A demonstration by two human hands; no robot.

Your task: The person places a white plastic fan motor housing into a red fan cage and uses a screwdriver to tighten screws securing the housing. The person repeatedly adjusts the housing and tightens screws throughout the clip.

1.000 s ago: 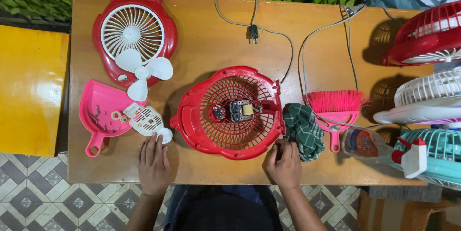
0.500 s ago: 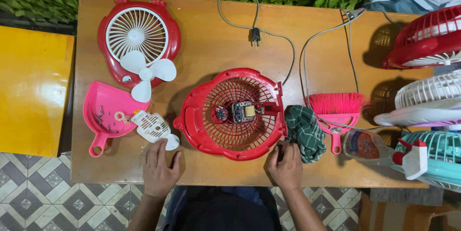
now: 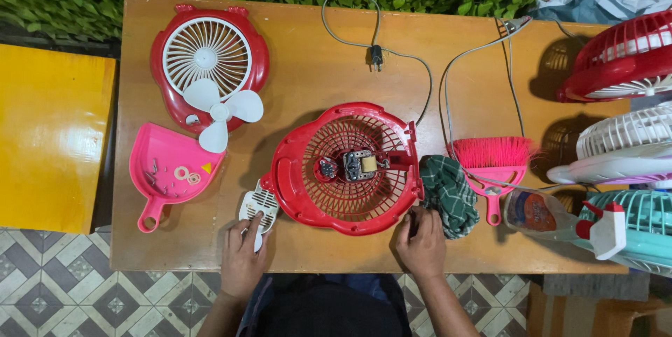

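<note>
A red fan rear housing [image 3: 344,167] with its motor [image 3: 360,165] exposed lies in the middle of the wooden table [image 3: 315,78]. My left hand [image 3: 243,256] rests at the near edge with its fingers on a small white vented cover [image 3: 256,205] beside the housing's left rim. My right hand [image 3: 421,242] is closed at the housing's lower right rim, next to a green checked cloth [image 3: 448,195]; whether it holds something I cannot tell.
A red and white front grille [image 3: 208,57] with a white blade [image 3: 218,109] lies far left, above a pink dustpan [image 3: 168,172] holding screws. A pink brush [image 3: 492,162], spray bottle [image 3: 560,216], power cord [image 3: 378,50] and several other fans [image 3: 623,99] sit right. A yellow bench [image 3: 49,134] stands left.
The white vented cover slid right under my left hand, from beside the dustpan to the housing's left rim. My right hand stayed at the housing's lower right rim.
</note>
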